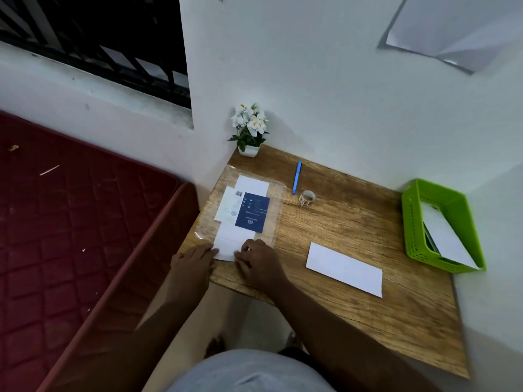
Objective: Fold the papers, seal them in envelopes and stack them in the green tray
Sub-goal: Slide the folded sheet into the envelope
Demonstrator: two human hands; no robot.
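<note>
Left hand [192, 260] flat, holding one white paper [230, 244] at its nine o'clock edge; right hand [256, 261] presses its three o'clock side. One white envelope [343, 268] lies further right; one green tray [413, 222], at three o'clock, holds white sheets.

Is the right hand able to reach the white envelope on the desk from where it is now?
Probably yes. The right hand rests on the white paper, and the white envelope lies flat on the desk to its right. Only bare wood shows between them.
</note>
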